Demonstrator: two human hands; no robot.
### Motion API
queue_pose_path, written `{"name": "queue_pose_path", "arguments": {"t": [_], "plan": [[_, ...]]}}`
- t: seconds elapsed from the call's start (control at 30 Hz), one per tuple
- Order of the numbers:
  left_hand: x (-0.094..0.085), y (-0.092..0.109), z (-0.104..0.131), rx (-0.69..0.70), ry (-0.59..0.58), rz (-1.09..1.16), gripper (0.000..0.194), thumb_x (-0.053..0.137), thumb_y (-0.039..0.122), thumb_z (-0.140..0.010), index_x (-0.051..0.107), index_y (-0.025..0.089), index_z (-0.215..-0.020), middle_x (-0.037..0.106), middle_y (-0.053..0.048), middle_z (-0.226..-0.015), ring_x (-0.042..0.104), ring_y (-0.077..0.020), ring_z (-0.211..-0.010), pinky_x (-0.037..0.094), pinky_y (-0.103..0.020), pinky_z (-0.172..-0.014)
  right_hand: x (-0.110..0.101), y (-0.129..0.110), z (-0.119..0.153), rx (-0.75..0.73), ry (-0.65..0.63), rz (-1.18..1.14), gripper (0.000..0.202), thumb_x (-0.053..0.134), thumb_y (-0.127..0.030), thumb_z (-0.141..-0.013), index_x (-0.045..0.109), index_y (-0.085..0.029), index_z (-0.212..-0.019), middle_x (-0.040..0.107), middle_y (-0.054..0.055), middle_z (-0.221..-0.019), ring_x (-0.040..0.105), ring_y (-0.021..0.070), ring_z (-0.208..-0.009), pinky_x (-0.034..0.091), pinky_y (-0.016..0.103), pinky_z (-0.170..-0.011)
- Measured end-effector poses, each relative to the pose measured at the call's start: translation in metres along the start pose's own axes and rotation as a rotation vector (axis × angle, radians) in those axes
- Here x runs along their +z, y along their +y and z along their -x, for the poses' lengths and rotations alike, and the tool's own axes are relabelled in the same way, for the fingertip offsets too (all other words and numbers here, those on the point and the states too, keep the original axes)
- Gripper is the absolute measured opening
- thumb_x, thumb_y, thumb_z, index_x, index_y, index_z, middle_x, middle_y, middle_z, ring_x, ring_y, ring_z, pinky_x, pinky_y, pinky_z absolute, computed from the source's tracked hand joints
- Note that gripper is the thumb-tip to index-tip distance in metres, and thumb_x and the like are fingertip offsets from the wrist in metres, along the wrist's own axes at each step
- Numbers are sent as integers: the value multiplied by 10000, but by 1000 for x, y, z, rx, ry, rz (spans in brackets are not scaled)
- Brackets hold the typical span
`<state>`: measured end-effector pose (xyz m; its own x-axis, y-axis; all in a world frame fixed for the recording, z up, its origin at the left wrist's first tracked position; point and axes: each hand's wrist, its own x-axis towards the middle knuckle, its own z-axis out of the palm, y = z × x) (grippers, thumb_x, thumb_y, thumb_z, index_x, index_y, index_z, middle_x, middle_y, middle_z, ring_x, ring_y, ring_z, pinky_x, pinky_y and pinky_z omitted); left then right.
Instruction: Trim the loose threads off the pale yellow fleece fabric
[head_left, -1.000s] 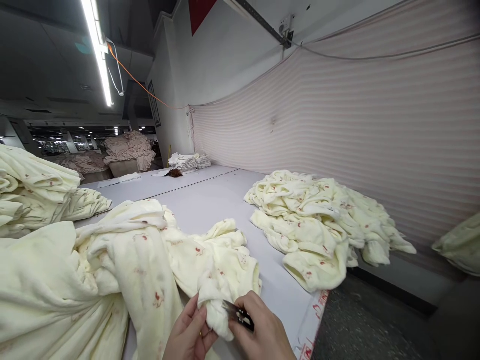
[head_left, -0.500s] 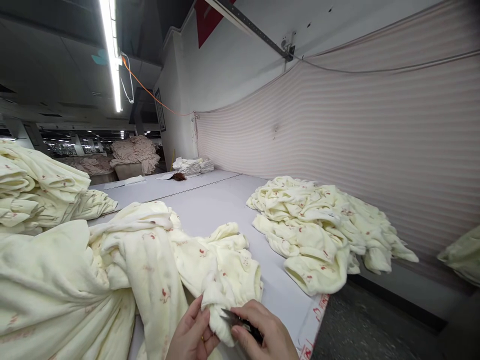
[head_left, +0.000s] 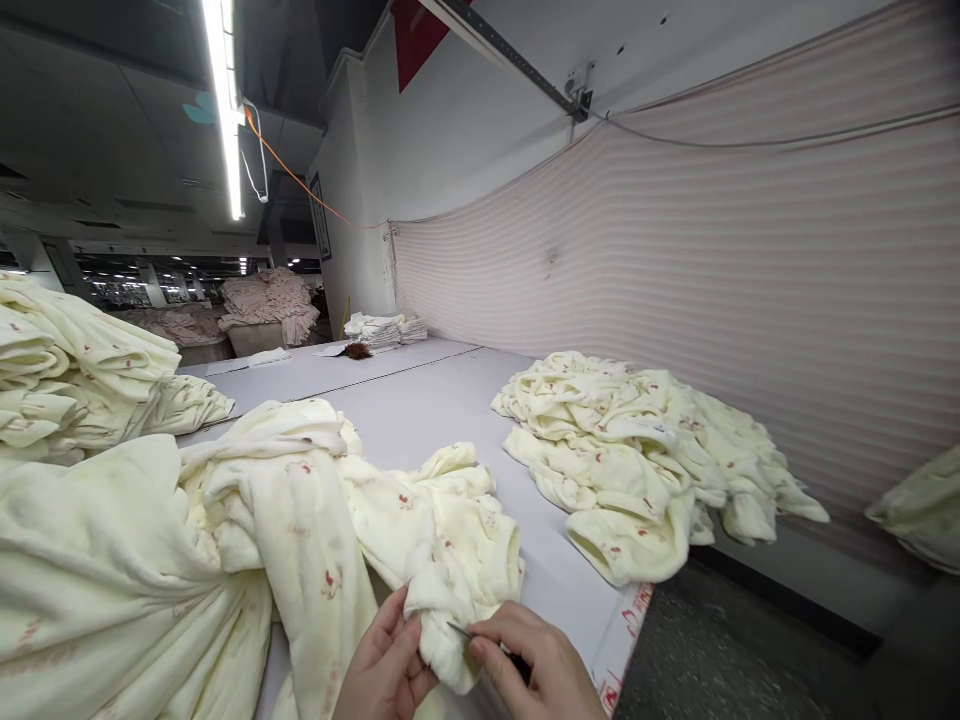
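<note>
Left hand pinching garment fold at table near edge, 6 o'clock. Right hand closed on snips, blade now buried deeper in fabric than a second ago; trimming evidently underway. Finished-looking pile at 2 o'clock.

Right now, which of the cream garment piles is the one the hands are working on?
The nearest pile, at the table's front edge. Its end is pinched by the left hand and met by the right hand holding small snips; the others lie untouched.
</note>
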<state>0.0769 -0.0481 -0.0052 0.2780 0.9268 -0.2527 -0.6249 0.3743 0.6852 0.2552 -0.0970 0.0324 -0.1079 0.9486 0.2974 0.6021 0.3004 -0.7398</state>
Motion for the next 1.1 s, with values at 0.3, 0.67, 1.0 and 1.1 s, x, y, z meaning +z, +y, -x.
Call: {"name": "queue_pose_path", "arguments": {"t": [0.3,0.67,1.0,1.1], "plan": [[3,0,2,-16,29,5,521,766,143,-704,553,158,-1180,707,-137,-1135,691,-271,-982,586,-343,-793,5,9,0,-8,44,-66,228,518,-325,-885,723,-230,-909,696,46,-834,664,193,-801,506,255,-725],[15,3,6,30,131,17,620,614,37,-824,351,180,-1366,728,-119,-1074,716,-217,-915,603,-289,-751,4,6,9,-42,85,125,257,510,-291,-889,653,-265,-1101,685,38,-972,680,173,-829,535,214,-693],[3,-10,3,18,93,15,745,738,98,-707,404,247,-1355,726,-95,-1086,713,-253,-923,587,-344,-793,7,10,8,12,84,-39,245,486,-324,-903,699,-228,-975,696,62,-903,662,206,-846,510,260,-754],[4,-9,4,19,93,5,751,742,96,-705,401,235,-1359,730,-99,-1077,713,-258,-921,593,-335,-766,4,8,7,25,74,-82,229,522,-337,-881,706,-227,-960,701,64,-916,658,215,-864,504,271,-768]]}}
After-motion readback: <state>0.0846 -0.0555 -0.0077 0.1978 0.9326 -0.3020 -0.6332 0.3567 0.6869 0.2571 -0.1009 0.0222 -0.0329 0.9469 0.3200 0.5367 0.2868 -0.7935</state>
